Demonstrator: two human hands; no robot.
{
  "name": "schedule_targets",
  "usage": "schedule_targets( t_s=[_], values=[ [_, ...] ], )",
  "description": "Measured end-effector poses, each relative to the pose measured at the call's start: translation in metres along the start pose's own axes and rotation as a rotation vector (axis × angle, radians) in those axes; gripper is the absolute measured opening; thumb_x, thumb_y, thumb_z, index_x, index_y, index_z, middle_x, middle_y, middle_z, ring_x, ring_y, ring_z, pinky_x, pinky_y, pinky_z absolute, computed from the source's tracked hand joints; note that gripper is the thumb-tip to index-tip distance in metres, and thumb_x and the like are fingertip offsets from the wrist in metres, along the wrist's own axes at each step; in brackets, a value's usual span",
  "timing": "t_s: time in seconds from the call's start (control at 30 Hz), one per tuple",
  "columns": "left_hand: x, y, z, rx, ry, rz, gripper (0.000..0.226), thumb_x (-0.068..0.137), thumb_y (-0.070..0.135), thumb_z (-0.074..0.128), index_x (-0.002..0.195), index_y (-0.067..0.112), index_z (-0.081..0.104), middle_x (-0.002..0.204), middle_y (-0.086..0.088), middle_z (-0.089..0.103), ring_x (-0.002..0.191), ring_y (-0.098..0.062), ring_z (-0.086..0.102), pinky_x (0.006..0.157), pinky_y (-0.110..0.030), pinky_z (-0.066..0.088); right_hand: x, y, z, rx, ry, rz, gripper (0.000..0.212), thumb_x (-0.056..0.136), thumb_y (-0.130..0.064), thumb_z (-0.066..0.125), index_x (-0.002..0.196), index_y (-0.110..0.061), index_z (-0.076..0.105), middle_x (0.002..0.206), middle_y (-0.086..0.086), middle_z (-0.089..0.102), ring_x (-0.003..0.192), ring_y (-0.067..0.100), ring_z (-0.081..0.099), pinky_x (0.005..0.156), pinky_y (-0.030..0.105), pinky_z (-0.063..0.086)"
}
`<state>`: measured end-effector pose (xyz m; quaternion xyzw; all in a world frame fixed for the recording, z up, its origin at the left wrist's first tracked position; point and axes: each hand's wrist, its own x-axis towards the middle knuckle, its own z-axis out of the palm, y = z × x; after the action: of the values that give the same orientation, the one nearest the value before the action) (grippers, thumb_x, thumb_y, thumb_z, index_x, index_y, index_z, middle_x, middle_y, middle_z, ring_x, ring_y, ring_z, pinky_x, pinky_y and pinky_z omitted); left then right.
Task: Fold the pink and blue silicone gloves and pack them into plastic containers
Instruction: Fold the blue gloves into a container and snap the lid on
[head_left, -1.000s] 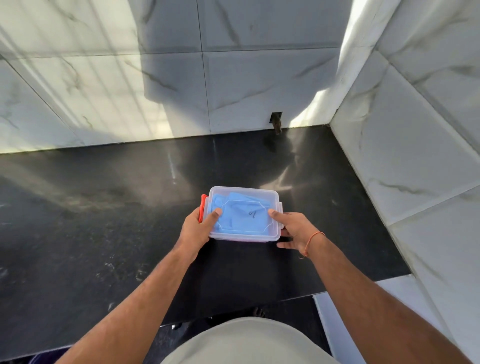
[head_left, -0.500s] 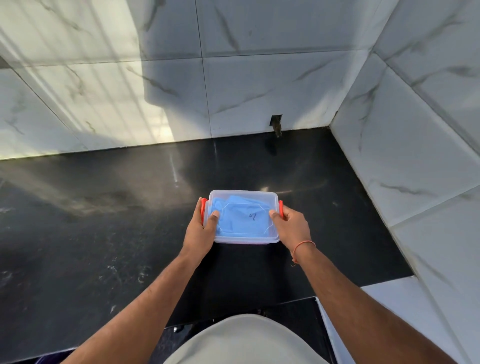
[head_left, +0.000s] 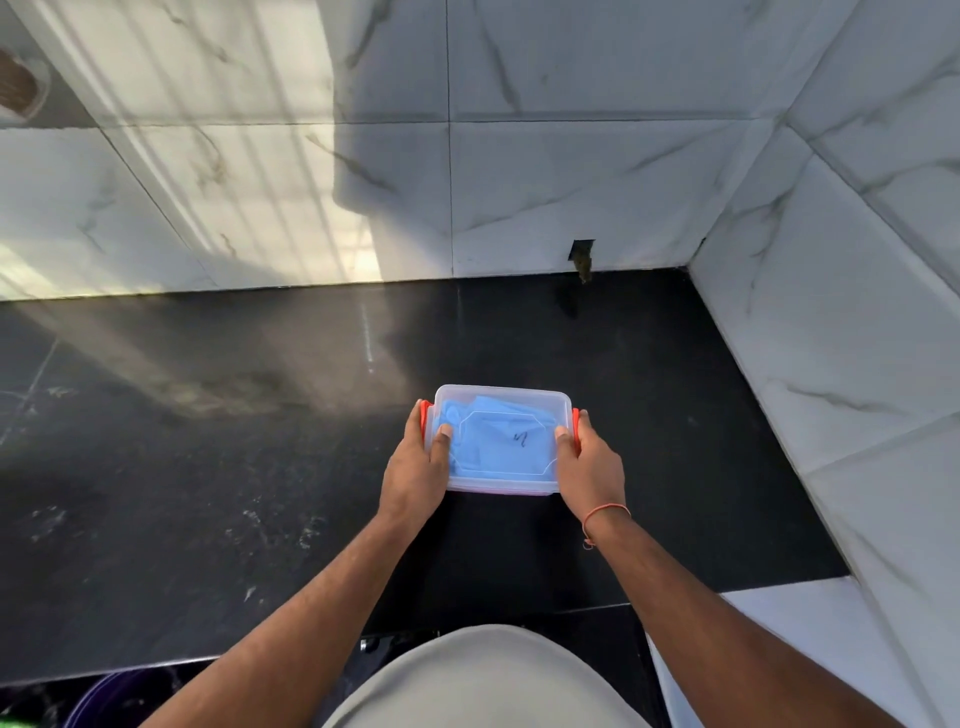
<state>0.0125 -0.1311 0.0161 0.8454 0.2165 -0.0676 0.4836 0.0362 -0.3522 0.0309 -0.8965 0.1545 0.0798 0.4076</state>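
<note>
- Countertop (head_left: 208, 467): black, glossy, streaked with sunlight on the left, backed by white marble-look wall tiles (head_left: 545, 182).
- Left hand (head_left: 415, 473): clamped on the left end of the container, thumb flat on the lid, fingers curled together over the red left clip (head_left: 424, 415).
- Plastic container (head_left: 501, 441): clear, lidded, level, held between both hands over the countertop toward its right side; contact with the surface not discernible.
- Blue glove (head_left: 498, 447): folded inside, seen through the lid, a small dark scribble on the lid's centre.
- Right hand (head_left: 592, 467): mirrored on the right end, thumb on the lid, fingers wrapped close over the right clip (head_left: 575, 423); orange thread (head_left: 605, 512) round the wrist.
</note>
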Motion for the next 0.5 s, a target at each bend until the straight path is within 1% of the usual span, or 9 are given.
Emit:
schedule_targets(
  t_s=[0.1, 0.17, 0.27, 0.33, 0.37, 0.4, 0.43, 0.47, 0.5],
  values=[
    [-0.004, -0.004, -0.001, 0.077, 0.049, 0.032, 0.061, 0.115, 0.051, 0.034, 0.173, 0.036, 0.02, 0.153, -0.003, 0.064, 0.134, -0.029, 0.063, 0.107, -0.039, 0.048, -0.002, 0.0, 0.002, -0.02, -0.01, -0.022, 0.06, 0.114, -0.042, 0.042, 0.168, -0.019, 0.031, 0.144, 0.009, 0.068, 0.127, 0.03, 0.066, 0.109, 0.045, 0.055],
    [-0.006, -0.007, -0.002, 0.09, 0.064, 0.038, 0.06, 0.116, 0.05, 0.031, 0.173, 0.037, 0.019, 0.153, -0.003, 0.064, 0.134, -0.03, 0.063, 0.103, -0.038, 0.046, -0.003, 0.0, 0.004, -0.026, -0.014, -0.032, 0.06, 0.114, -0.043, 0.042, 0.168, -0.019, 0.031, 0.144, 0.008, 0.068, 0.127, 0.029, 0.066, 0.109, 0.045, 0.056],
    [-0.011, -0.013, -0.006, 0.092, 0.033, 0.028, 0.063, 0.116, 0.051, 0.027, 0.174, 0.034, 0.012, 0.166, 0.0, 0.052, 0.145, -0.031, 0.056, 0.116, -0.046, 0.044, -0.005, 0.001, 0.006, -0.053, -0.044, -0.054, 0.062, 0.114, -0.046, 0.041, 0.169, -0.022, 0.028, 0.139, 0.005, 0.07, 0.121, 0.024, 0.068, 0.105, 0.043, 0.059],
    [-0.015, -0.017, -0.014, 0.148, 0.028, 0.009, 0.066, 0.116, 0.05, 0.027, 0.175, 0.028, 0.008, 0.175, -0.001, 0.037, 0.154, -0.033, 0.045, 0.122, -0.053, 0.038, -0.007, -0.001, 0.005, -0.12, -0.102, -0.093, 0.064, 0.114, -0.049, 0.038, 0.17, -0.023, 0.023, 0.132, 0.003, 0.072, 0.115, 0.02, 0.069, 0.101, 0.043, 0.061],
    [-0.017, -0.02, -0.018, 0.22, 0.044, 0.007, 0.067, 0.116, 0.048, 0.028, 0.175, 0.024, 0.006, 0.18, -0.002, 0.027, 0.159, -0.034, 0.036, 0.124, -0.057, 0.034, -0.008, -0.001, 0.006, -0.181, -0.14, -0.122, 0.066, 0.114, -0.05, 0.037, 0.171, -0.022, 0.02, 0.131, 0.002, 0.071, 0.116, 0.02, 0.068, 0.1, 0.044, 0.061],
    [-0.02, -0.023, -0.023, 0.317, 0.072, 0.019, 0.069, 0.116, 0.045, 0.028, 0.175, 0.022, 0.003, 0.182, -0.002, 0.016, 0.163, -0.036, 0.026, 0.126, -0.061, 0.029, -0.009, -0.002, 0.008, -0.265, -0.158, -0.169, 0.067, 0.114, -0.049, 0.037, 0.171, -0.02, 0.017, 0.139, 0.004, 0.066, 0.125, 0.022, 0.065, 0.103, 0.048, 0.059],
    [-0.023, -0.025, -0.026, 0.42, 0.107, 0.055, 0.069, 0.115, 0.044, 0.028, 0.175, 0.021, 0.001, 0.184, -0.001, 0.007, 0.166, -0.038, 0.016, 0.128, -0.064, 0.024, -0.011, -0.003, 0.01, -0.37, -0.136, -0.239, 0.069, 0.113, -0.047, 0.038, 0.171, -0.018, 0.014, 0.155, 0.006, 0.055, 0.14, 0.026, 0.055, 0.112, 0.052, 0.053],
    [-0.025, -0.027, -0.03, 0.518, 0.141, 0.121, 0.069, 0.115, 0.043, 0.028, 0.175, 0.022, 0.0, 0.184, 0.0, 0.0, 0.168, -0.038, 0.006, 0.13, -0.065, 0.018, -0.012, -0.005, 0.012, -0.479, -0.082, -0.325, 0.07, 0.113, -0.044, 0.039, 0.171, -0.016, 0.012, 0.169, 0.006, 0.038, 0.155, 0.027, 0.039, 0.12, 0.058, 0.043],
    [-0.026, -0.028, -0.032, 0.604, 0.164, 0.217, 0.069, 0.114, 0.043, 0.026, 0.175, 0.023, 0.0, 0.184, 0.002, -0.004, 0.169, -0.036, -0.001, 0.131, -0.064, 0.012, -0.014, -0.009, 0.014, -0.552, -0.015, -0.428, 0.071, 0.112, -0.042, 0.041, 0.171, -0.016, 0.012, 0.177, 0.003, 0.024, 0.163, 0.026, 0.024, 0.123, 0.062, 0.032]
  ],
)
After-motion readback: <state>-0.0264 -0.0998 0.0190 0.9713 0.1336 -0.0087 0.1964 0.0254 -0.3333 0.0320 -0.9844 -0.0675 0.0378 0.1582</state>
